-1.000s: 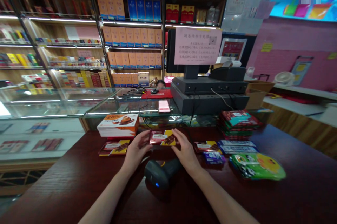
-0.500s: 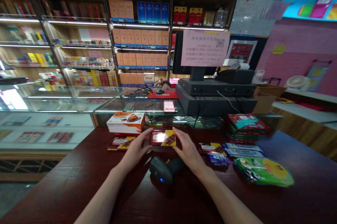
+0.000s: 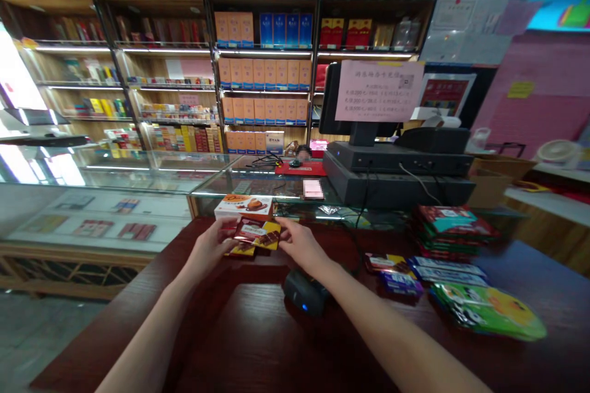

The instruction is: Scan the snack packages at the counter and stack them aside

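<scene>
Between my two hands is a red and yellow chocolate bar [image 3: 258, 234], its picture side facing up. My left hand [image 3: 212, 246] grips its left end, and my right hand [image 3: 302, 245] has the right end between thumb and fingers. Just under and in front of the held bar lies another chocolate bar [image 3: 243, 251], partly covered. Behind them stands a white and orange box [image 3: 244, 205]. A black barcode scanner [image 3: 304, 293] with a lit blue light lies on the table, close to my right wrist, its handle partly hidden by my forearm.
On the right lie a chocolate bar with a purple packet [image 3: 402, 283], blue-white packets [image 3: 448, 271], a green bag [image 3: 488, 312] and a stack of dark red packs [image 3: 454, 230]. A cash register [image 3: 396, 162] stands behind on a glass display counter [image 3: 286, 189].
Both hands have carried the chocolate bar left, from open table behind the scanner to above the other bar in front of the white and orange box. The camera view has turned slightly left.
</scene>
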